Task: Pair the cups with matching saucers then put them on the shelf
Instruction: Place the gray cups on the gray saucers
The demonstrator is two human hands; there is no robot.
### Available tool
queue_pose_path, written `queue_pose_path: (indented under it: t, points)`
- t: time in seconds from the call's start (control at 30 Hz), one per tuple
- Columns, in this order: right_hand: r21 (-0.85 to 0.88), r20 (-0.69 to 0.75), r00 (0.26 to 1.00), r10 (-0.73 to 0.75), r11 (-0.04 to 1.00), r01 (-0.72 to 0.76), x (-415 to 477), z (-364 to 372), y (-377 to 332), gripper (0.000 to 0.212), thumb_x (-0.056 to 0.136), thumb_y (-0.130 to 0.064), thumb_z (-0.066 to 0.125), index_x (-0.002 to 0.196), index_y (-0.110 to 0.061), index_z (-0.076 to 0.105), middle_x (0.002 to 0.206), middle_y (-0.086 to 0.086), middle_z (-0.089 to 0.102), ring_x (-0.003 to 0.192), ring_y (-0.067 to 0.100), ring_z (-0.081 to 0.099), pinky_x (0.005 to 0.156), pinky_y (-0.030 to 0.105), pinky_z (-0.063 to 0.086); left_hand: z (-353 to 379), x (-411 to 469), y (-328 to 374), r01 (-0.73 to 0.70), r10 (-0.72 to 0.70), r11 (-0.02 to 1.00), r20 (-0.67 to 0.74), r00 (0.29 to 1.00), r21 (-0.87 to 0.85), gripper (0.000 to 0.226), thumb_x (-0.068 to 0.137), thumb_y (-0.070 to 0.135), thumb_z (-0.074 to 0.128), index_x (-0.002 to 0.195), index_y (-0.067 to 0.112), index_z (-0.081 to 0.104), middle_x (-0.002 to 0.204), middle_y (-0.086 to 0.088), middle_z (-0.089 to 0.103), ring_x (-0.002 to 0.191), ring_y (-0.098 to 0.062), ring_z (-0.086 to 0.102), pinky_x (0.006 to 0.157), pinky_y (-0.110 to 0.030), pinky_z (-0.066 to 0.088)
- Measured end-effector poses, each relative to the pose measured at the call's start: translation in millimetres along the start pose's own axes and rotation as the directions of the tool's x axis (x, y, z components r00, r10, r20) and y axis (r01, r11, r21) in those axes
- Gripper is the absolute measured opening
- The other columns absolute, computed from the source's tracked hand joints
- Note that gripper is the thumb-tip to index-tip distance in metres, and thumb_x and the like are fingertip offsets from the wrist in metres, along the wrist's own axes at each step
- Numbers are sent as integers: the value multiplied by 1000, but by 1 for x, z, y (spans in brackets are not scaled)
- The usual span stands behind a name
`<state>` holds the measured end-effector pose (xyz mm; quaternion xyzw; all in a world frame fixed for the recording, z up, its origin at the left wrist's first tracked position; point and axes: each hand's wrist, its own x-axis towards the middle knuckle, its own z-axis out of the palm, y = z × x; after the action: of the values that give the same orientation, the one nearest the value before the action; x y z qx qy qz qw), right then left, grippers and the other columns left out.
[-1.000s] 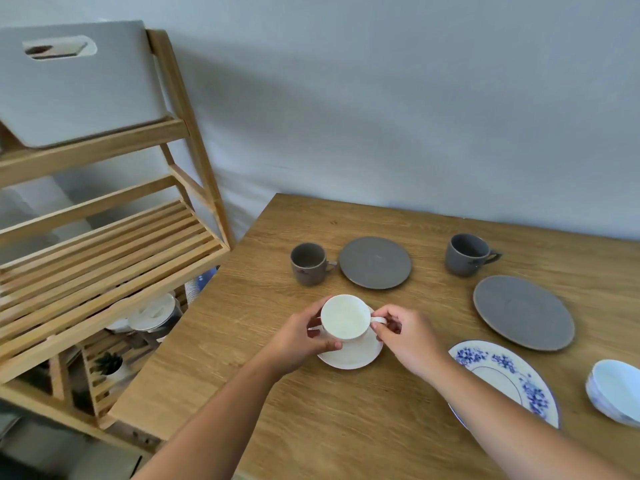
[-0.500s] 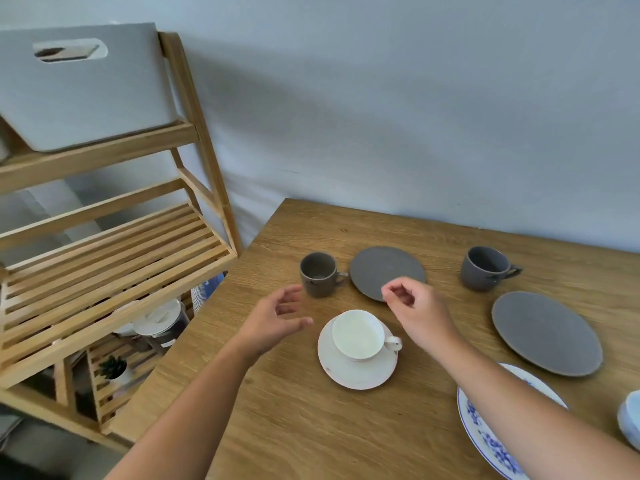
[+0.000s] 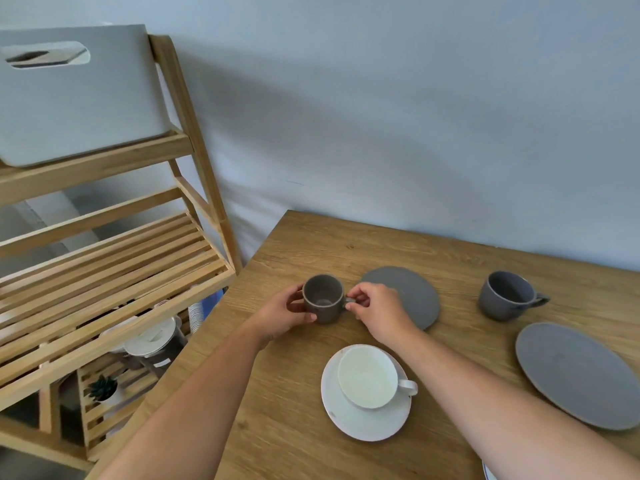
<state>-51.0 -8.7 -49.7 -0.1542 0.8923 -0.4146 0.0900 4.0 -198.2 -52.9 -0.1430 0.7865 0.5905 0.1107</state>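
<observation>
A small brown-grey cup (image 3: 322, 299) stands on the wooden table (image 3: 450, 251). My left hand (image 3: 287, 315) wraps its left side and my right hand (image 3: 375, 310) pinches its handle. Just right of it lies a small grey saucer (image 3: 417, 299), partly covered by my right hand. A white cup (image 3: 367, 375) sits on a white saucer (image 3: 349, 422) nearer to me, with no hand on it. A larger blue-grey cup (image 3: 507, 295) stands at the right, and a larger grey saucer (image 3: 575, 374) lies in front of it.
A wooden slatted shelf (image 3: 114, 271) stands left of the table, with a grey box (image 3: 76, 98) on its top level. Lower levels hold white lidded dishes (image 3: 152, 337) and a small plant (image 3: 102, 388). A wall runs behind the table.
Both hands let go of the white cup on its saucer, moved away from me, and closed on the small brown-grey cup. The camera shifted left and the blue patterned plate dropped almost out of view.
</observation>
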Motion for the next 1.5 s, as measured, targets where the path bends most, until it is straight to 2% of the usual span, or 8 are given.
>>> queue_pose_path:
  t: [0.07,0.17,0.27,0.43,0.67,0.83,1.0,1.5]
  points:
    - [3,-35,999,-21,1000,21,0,1,1,15,84,-16,66,98,-14,71,88,-3,67,78,4,57,67,11,43,1,0,-3,-20,20,998,-11,1000,-55,67,76,-1,73,134,21,48,124,8,57,121,-12,53,95,-24,43]
    - [35,-74,996,-47,998,50,-2,-6,3,14,84,-16,66,96,-15,72,84,-5,67,80,8,61,75,20,48,3,0,0,-48,47,995,-17,999,-86,67,74,1,76,132,19,50,121,9,60,115,-8,55,87,-16,42]
    - [71,-143,988,-63,995,74,-1,-25,5,13,83,-16,67,94,-16,73,83,-5,69,81,11,63,78,25,51,10,7,17,-118,115,989,-34,993,-86,69,71,0,79,132,18,51,124,5,62,119,-10,56,93,-22,43]
    - [71,-252,967,-38,996,58,0,-69,18,12,83,-14,66,93,-17,72,82,-8,69,76,3,60,70,18,46,41,31,56,-215,216,976,18,976,-18,67,71,1,78,130,21,54,123,8,64,120,-12,57,103,-36,46]
    - [50,-269,961,69,997,-58,-9,-90,53,14,84,-16,66,96,-19,71,90,-3,71,87,12,64,83,35,54,82,57,67,-202,195,979,154,969,35,67,74,-8,73,135,9,50,129,-5,61,120,-16,57,96,-23,47]
    - [13,-274,957,92,996,-92,-11,-86,63,13,84,-18,66,95,-21,71,92,-5,70,87,9,63,83,33,54,90,67,60,-179,163,980,170,972,82,69,73,-6,75,134,14,51,129,-2,62,121,-15,58,103,-31,46]
    - [-3,-278,956,95,995,-100,-10,-83,63,15,84,-19,65,99,-20,70,94,-7,68,89,9,61,83,27,51,92,68,58,-172,159,983,179,971,60,68,73,-10,72,134,11,50,125,0,62,115,-11,57,87,-16,50]
    - [-34,-262,956,132,989,-146,-14,-85,59,24,87,-18,62,110,-19,65,108,-2,67,101,13,60,88,28,50,97,64,55,-179,165,978,126,978,112,71,74,0,76,135,19,47,134,0,57,124,-15,53,105,-35,45]
